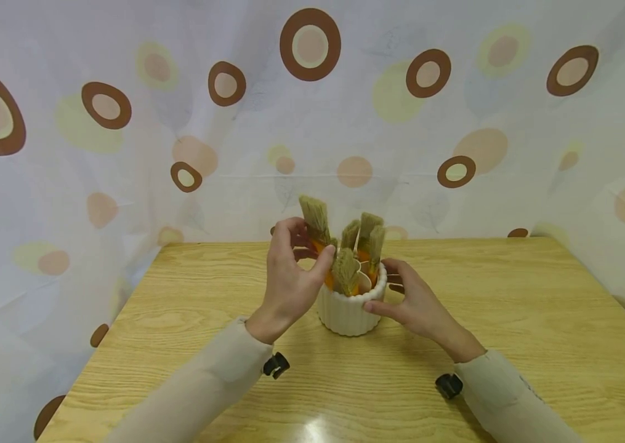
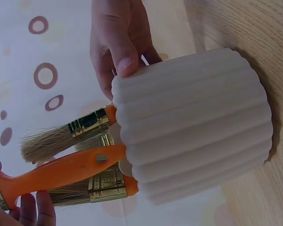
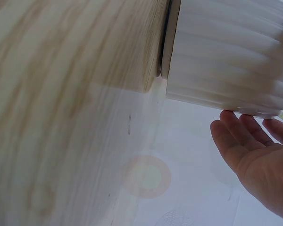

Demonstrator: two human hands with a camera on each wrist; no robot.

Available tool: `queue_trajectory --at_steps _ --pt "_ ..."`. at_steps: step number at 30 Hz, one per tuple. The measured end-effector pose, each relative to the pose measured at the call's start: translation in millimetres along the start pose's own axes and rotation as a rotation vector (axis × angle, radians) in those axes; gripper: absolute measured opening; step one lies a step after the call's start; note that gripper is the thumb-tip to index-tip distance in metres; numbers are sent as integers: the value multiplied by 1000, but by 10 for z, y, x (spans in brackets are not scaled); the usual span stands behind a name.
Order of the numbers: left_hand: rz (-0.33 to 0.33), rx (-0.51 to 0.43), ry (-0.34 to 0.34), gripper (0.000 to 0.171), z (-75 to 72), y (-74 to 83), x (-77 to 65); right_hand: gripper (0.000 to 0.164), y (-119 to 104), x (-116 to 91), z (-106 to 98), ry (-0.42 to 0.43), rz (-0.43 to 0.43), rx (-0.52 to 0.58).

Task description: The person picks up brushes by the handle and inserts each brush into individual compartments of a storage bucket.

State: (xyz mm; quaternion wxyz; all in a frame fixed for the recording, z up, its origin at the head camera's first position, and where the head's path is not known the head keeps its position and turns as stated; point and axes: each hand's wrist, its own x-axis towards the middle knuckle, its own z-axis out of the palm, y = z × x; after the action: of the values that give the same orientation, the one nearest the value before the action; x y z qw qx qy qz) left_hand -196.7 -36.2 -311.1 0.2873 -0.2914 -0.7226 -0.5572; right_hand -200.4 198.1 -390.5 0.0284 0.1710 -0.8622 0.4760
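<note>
A white ribbed pot (image 1: 348,317) stands on the table, with several paintbrushes (image 1: 370,226) upright in it, bristles up. My left hand (image 1: 292,280) pinches one more paintbrush (image 1: 314,215) at the pot's left side. In the left wrist view its orange handle (image 2: 70,169) has a hole near the end, and that end is right at the pot's rim. Around the pot's right side, my right hand (image 1: 420,304) holds it with the thumb in front and the fingers behind. Those fingertips (image 3: 228,115) touch the ribbed wall in the right wrist view.
The light wooden table (image 1: 190,344) reaches back to a pale curtain (image 1: 257,135) printed with brown and peach rings. Round dividers (image 1: 364,282) show inside the pot's mouth. Dark clips (image 1: 276,365) sit by both sleeves.
</note>
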Motion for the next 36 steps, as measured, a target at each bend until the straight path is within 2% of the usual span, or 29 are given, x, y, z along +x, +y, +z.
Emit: queue_trajectory --at_steps 10,18,21,27,29,31,34,36 --pt "5 13 -9 41 65 -62 -62 95 -14 -2 0 1 7 6" --pt "-35 16 -25 38 103 -131 -139 95 1 1 5 -1 0 3" --pt "-85 -33 -21 39 104 -148 -143 95 4 4 4 2 -1 -2" --pt "-269 -189 2 39 81 -170 -145 95 -3 5 -2 1 -1 3" --pt "-306 -204 10 37 53 -103 -134 95 -3 4 -2 -2 1 5" --pt "-325 -210 9 35 23 -43 -126 95 -1 2 -2 -1 2 5" --pt "-314 -188 10 34 -5 30 -128 95 3 1 -3 -2 2 5" --pt "-281 -172 11 36 10 -61 -156 95 5 -1 -3 -1 3 4"
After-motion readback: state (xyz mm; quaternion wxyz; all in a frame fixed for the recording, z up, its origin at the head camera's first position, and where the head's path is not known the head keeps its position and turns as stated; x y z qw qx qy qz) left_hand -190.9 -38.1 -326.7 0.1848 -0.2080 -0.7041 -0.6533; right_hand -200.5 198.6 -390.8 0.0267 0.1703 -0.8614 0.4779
